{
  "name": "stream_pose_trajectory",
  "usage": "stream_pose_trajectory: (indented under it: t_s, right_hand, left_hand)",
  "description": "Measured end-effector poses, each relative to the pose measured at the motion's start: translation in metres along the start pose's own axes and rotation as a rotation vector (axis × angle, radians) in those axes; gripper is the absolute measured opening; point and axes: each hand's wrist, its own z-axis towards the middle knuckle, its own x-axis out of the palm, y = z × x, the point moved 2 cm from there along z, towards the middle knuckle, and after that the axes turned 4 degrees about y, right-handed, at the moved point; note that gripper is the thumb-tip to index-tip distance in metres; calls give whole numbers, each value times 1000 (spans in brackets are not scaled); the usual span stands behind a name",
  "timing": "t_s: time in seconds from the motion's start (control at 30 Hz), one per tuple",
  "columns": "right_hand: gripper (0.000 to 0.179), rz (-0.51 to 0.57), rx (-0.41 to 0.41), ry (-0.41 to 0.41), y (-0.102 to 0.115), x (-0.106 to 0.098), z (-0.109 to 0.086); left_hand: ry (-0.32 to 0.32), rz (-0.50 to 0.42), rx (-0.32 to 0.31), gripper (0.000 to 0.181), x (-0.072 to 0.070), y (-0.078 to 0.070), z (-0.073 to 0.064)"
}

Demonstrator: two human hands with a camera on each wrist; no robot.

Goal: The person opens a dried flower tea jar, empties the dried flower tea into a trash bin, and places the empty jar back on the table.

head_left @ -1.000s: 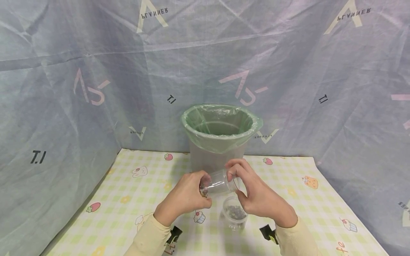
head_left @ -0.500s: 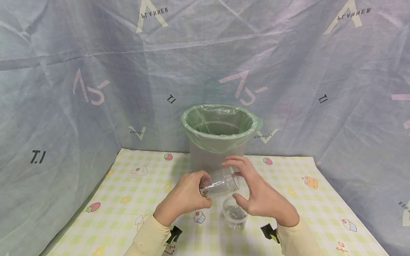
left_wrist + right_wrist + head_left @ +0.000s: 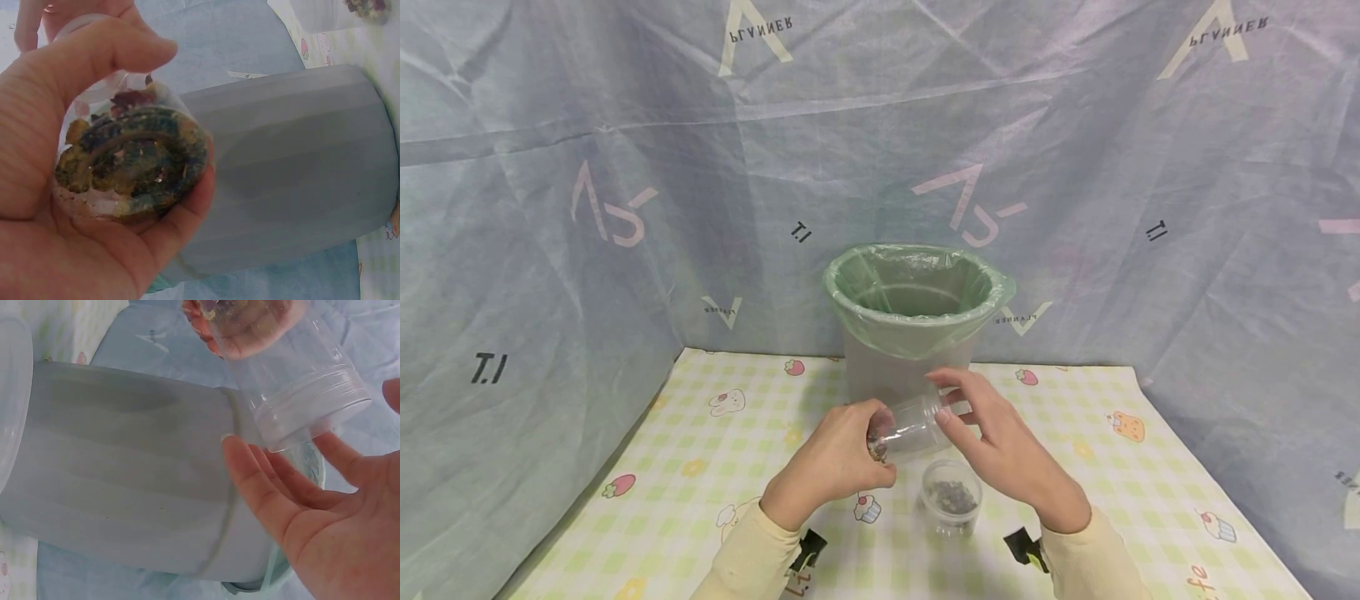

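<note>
My left hand grips a clear plastic jar by its base, fingers and thumb curled round it. The jar is tilted toward the right. Dried flowers, dark, yellow and reddish, lie at its base end in the left wrist view. At the jar's other end, a clear ridged band, my right hand has its fingers spread and lightly bent around it. Whether the fingertips touch the jar is unclear. Below the jar, a second clear jar stands upright on the table with dark bits inside.
Behind the hands stands a grey bin lined with a green plastic bag. The table wears a green checked cloth with cartoon prints. A grey-blue fabric sheet hangs at the back and sides.
My right hand let go of the jar's end, spread wide, then turned so its thumb came up beside that end. The left hand and its jar have stayed in place.
</note>
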Motion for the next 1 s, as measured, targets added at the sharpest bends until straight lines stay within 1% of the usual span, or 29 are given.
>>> stream_pose_trajectory:
  t_s: [0.27, 0.4, 0.67, 0.83, 1.0]
  right_hand:
    - [35, -35, 125, -44, -2, 2, 1]
    - [32, -25, 178, -57, -2, 2, 1]
    - [31, 30, 255, -67, -4, 3, 2]
    - [33, 16, 309, -52, -4, 3, 3]
    - [35, -7, 335, -51, -4, 3, 2]
  left_hand:
    - [3, 6, 2, 44, 1, -1, 0]
    - [2, 11, 0, 43, 1, -1, 0]
    - [12, 10, -6, 43, 3, -1, 0]
    - [20, 1, -11, 44, 3, 0, 1]
    - [27, -2, -14, 44, 4, -1, 1]
